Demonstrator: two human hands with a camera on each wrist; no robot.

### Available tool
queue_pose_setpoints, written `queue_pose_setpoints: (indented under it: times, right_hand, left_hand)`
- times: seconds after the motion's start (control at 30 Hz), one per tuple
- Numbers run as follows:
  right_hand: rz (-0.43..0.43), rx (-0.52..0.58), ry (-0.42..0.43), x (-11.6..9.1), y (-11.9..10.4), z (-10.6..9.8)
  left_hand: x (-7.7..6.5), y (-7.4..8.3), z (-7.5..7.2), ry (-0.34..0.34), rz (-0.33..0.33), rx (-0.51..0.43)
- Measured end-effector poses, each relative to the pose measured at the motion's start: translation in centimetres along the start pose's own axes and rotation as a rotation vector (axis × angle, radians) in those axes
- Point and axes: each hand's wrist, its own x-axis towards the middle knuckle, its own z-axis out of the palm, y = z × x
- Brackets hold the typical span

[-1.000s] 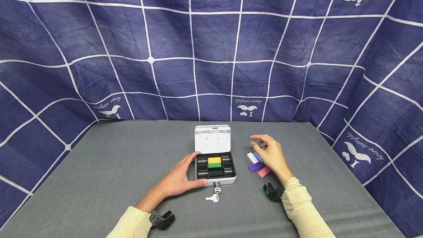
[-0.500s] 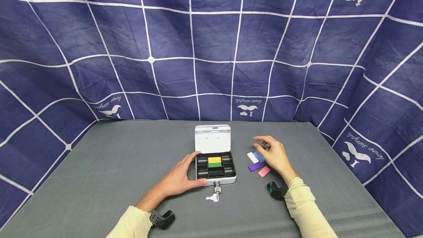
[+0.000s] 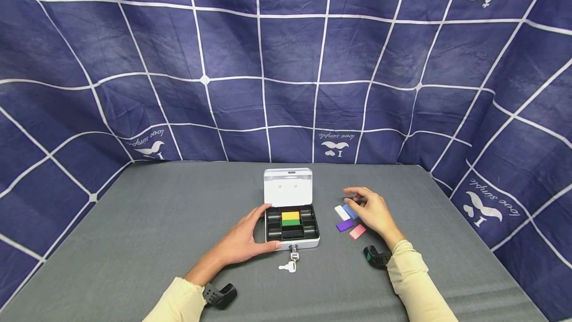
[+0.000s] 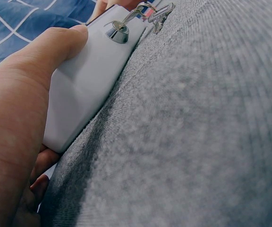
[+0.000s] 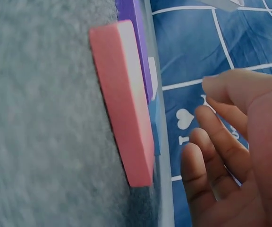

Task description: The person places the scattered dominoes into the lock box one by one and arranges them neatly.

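Observation:
A small white cash box (image 3: 298,245) stands on the table with its lid (image 3: 288,188) raised. My left hand (image 3: 243,240) grips its left side, thumb on the front wall and fingers toward the back corner. Inside the black divided tray (image 3: 292,235), a yellow block (image 3: 290,215) and a green block (image 3: 291,222) lie in the middle compartment. My right hand (image 3: 373,211) hovers with loosely bent fingers and holds nothing. Beside and below it lie a white block (image 3: 341,212), a blue block (image 3: 350,211), a purple block (image 3: 345,225) and a pink block (image 5: 119,104).
Keys (image 3: 288,266) hang from the lock (image 4: 118,32) at the box's front and rest on the grey tabletop (image 3: 187,198). A blue curtain (image 3: 286,63) with white lines stands behind the table and along its sides.
My right hand has drifted slightly right and lower, uncovering more of the blue and pink blocks. My left hand stays on the cash box.

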Motion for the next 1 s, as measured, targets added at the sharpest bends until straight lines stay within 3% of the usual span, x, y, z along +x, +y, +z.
queue_pose_setpoints:
  times: [0.53, 1.0]
  right_hand:
    - [0.051, -0.010, -0.129, -0.2, 0.7, -0.5]
    - [0.064, 0.086, -0.247, -0.5, 1.5, -1.2]
  left_hand:
    - [0.0, 0.1, -0.1, -0.001, -0.002, -0.012]
    - [0.0, 0.1, -0.1, -0.006, -0.002, -0.018]
